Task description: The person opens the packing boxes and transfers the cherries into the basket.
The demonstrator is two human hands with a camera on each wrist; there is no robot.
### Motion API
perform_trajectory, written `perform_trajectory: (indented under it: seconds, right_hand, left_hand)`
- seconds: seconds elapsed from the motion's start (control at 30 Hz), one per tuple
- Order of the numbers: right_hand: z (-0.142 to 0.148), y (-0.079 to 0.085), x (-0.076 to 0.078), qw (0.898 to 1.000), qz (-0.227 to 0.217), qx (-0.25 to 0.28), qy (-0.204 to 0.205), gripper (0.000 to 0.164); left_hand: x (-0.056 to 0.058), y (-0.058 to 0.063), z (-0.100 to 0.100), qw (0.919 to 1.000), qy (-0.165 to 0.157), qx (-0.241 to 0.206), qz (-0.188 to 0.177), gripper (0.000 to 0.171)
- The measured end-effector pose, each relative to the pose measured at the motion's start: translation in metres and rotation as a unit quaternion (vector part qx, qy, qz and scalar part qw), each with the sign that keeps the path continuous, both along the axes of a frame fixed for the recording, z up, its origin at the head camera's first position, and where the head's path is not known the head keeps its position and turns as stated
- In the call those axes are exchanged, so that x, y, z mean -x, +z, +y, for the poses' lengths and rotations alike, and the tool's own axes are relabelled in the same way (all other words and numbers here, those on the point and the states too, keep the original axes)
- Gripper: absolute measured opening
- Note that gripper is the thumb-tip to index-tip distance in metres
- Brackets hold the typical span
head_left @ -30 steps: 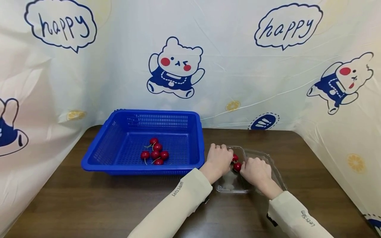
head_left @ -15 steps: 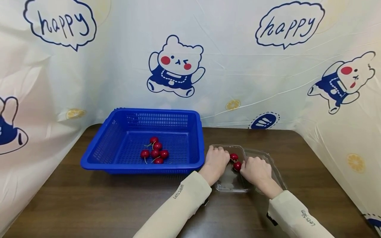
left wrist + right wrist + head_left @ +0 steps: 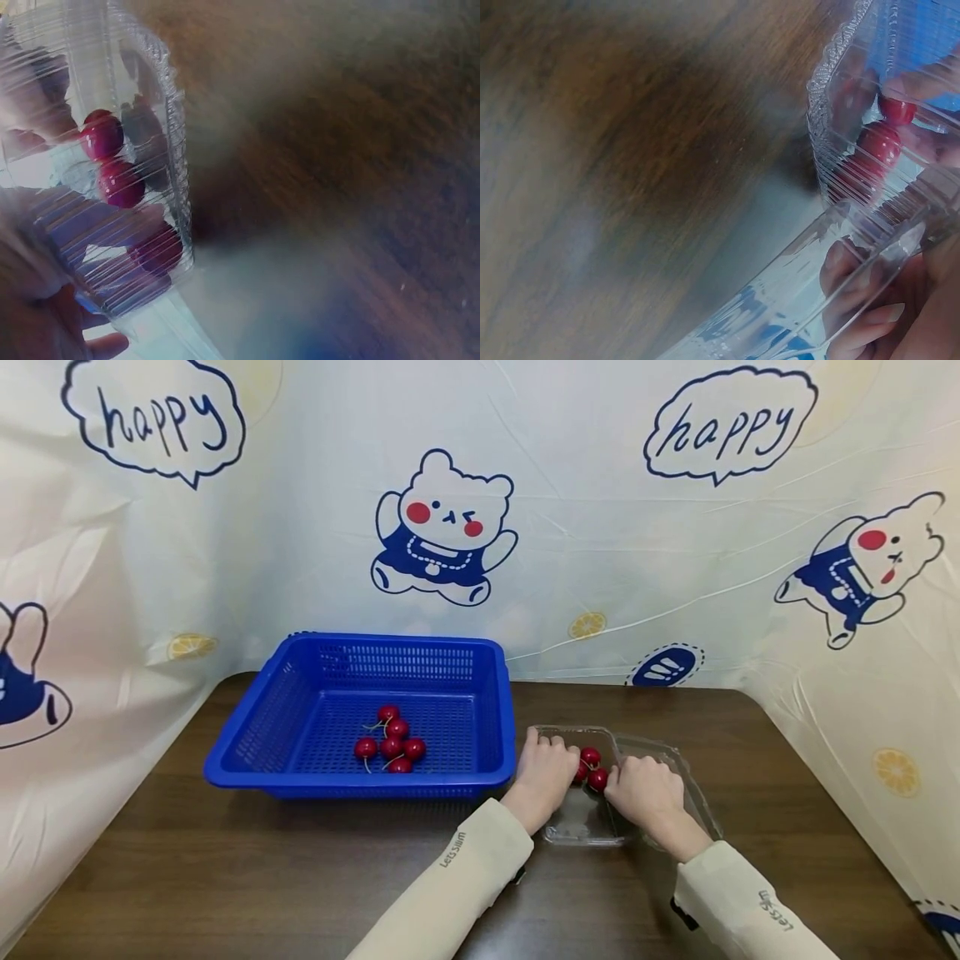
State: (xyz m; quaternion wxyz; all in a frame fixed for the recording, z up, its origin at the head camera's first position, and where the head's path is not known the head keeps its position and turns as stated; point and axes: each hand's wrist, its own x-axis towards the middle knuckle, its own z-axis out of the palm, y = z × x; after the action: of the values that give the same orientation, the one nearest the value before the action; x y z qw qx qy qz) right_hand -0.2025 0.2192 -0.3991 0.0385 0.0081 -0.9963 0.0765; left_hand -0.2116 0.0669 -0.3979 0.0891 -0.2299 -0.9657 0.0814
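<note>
A clear plastic clamshell box [image 3: 581, 817] lies opened out on the table, its lid [image 3: 693, 777] to the right. My left hand [image 3: 547, 772] reaches into the box from its left side. Between its finger and thumb, in the right wrist view, is a red cherry [image 3: 898, 110]. Two other cherries [image 3: 597, 779] lie right beside it on the box floor. At the hinge side, my right hand [image 3: 647, 789] grips the box, with curled fingers [image 3: 855, 330] seen behind the clear plastic. The left wrist view shows the cherries [image 3: 121, 183] through the ribbed wall.
To the left stands a blue plastic basket [image 3: 360, 782] with several stemmed cherries [image 3: 392, 748] on its floor. Its right side comes close to my left hand. The brown wooden table [image 3: 262, 877] backs onto a printed curtain [image 3: 585, 527].
My left hand has shifted slightly left and toward me. A third cherry has come into sight at its thumb, beside the other two. The right hand and box have stayed put.
</note>
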Motion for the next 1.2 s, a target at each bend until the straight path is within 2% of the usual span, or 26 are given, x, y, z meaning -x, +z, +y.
perform_trajectory:
  seconds: [0.4,0.63,0.93,1.2]
  right_hand:
    - [-0.0007,-0.0024,0.0009,1.0,0.006,0.004,0.004,0.039]
    - [-0.0005,-0.002,0.0001,1.0,-0.007,0.004,0.0,0.04]
    - [0.0015,-0.0019,0.001,1.0,-0.002,0.002,0.001,0.04]
    - [-0.0006,-0.0024,0.0008,1.0,-0.004,0.005,0.006,0.04]
  left_hand:
    - [0.0028,-0.0045,0.0017,0.9982,0.014,-0.002,-0.059,0.026]
    - [0.0044,-0.0055,0.0026,0.9985,0.009,-0.011,-0.052,0.022]
    - [0.0031,-0.0043,0.0041,0.9983,0.012,-0.014,-0.056,0.023]
    - [0.004,-0.0036,0.0023,0.9984,0.008,0.005,-0.055,0.022]
